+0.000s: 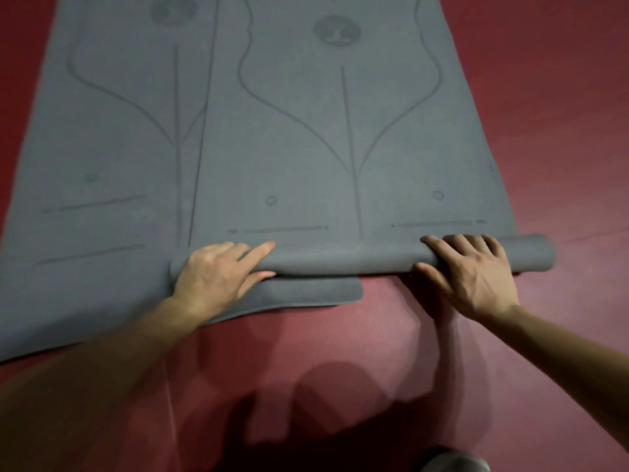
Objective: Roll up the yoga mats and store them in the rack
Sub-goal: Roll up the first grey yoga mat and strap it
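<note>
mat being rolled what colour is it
The mat is slate grey with darker printed lines, seen in the head view.

We found the right mat (pixel 340 148) overlapping the edge of the left mat (pixel 102 148) on the floor (pixel 561 131); its roll (pixel 357 257) lay at the near end.

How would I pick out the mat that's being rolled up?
On the red floor lie two grey mats with the same line pattern. Take the right-hand mat, which overlaps the left-hand mat. Only its near end is curled into a roll, held by the left hand and right hand.
</note>
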The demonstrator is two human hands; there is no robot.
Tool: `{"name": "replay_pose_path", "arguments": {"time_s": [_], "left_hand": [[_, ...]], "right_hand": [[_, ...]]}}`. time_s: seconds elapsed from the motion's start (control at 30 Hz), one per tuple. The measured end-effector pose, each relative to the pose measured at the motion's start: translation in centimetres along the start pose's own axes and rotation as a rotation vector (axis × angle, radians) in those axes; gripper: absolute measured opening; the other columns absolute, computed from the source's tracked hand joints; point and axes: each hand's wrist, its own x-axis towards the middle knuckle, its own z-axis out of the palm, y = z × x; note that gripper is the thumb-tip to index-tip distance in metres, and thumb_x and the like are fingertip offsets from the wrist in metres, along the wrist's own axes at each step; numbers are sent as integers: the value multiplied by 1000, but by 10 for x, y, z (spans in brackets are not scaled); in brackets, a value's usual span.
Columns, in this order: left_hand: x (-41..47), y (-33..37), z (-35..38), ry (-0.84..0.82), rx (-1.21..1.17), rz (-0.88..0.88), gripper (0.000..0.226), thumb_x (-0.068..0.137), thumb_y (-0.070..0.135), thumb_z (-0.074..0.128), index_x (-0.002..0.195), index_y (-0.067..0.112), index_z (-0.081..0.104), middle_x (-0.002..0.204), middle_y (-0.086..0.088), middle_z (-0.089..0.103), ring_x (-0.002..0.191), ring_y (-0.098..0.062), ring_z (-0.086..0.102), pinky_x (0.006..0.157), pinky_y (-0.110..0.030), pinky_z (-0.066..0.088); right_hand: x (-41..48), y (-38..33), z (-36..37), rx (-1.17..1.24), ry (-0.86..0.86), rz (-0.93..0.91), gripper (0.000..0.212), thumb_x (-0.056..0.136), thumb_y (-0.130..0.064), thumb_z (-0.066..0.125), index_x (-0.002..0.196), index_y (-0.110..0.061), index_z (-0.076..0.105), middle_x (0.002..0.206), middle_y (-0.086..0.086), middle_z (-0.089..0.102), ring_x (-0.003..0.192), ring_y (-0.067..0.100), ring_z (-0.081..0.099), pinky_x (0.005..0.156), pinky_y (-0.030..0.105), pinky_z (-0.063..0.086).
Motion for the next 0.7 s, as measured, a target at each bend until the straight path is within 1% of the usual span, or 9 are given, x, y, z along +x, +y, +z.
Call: {"name": "replay_pose_path", "arguments": {"time_s": [0.1,0.17,0.27,0.37,0.43,0.47,0.57,0.63,0.7], "left_hand": [[-18,8,-13,-36,-73,29,50,97,55,50,124,19,72,73,-3,63,62,-26,65,55,-37,53],[-27,12,-16,-101,-108,23,53,96,56,48,128,20,71,74,-2,64,64,-25,66,56,-36,53],[-28,12,-13,-222,-167,-21,59,97,61,43,139,24,62,81,-1,66,72,-26,68,60,-37,55],[-17,4,-13,-325,-198,-29,66,97,67,35,149,30,49,90,1,64,84,-26,67,71,-39,55],[-10,3,-15,-302,-166,-9,66,98,65,34,154,31,42,103,0,62,95,-25,61,83,-42,49],[-8,6,-17,-270,-161,-13,63,99,60,37,154,30,42,110,-1,59,99,-26,58,87,-42,46],[-5,22,-14,-162,-261,-105,47,100,42,46,144,28,57,118,-4,59,105,-27,57,89,-42,45],[-2,22,-8,-137,-339,-185,40,102,39,46,136,30,64,121,-1,63,106,-26,61,90,-39,44],[0,17,-3,-158,-362,-205,40,103,39,43,136,30,65,122,2,66,107,-24,62,93,-36,43]], "right_hand": [[-29,-1,-2,27,21,-23,66,97,-70,39,135,-23,65,108,6,67,97,38,61,95,53,44],[-41,-4,1,40,25,-19,66,96,-69,40,137,-22,63,114,8,67,101,38,60,100,56,42],[-43,-11,9,42,31,15,62,97,-64,41,137,-22,63,126,12,64,111,39,59,109,62,34],[-28,-11,14,56,28,-4,58,101,-61,37,135,-24,65,126,9,66,113,37,60,111,62,34],[-17,-9,14,54,9,-15,58,102,-62,34,133,-25,66,125,9,66,114,37,60,111,61,34],[-12,-7,13,47,-4,-16,58,102,-62,33,133,-26,66,127,9,65,115,37,60,112,61,34],[8,-4,9,32,-73,-8,57,102,-62,27,133,-32,64,136,11,60,120,38,57,116,61,29],[21,-4,8,23,-116,-15,56,102,-62,24,135,-35,61,142,12,55,125,39,54,118,62,25],[31,-4,7,23,-119,-3,56,102,-62,26,136,-34,59,144,12,54,126,40,53,119,62,22]]}}
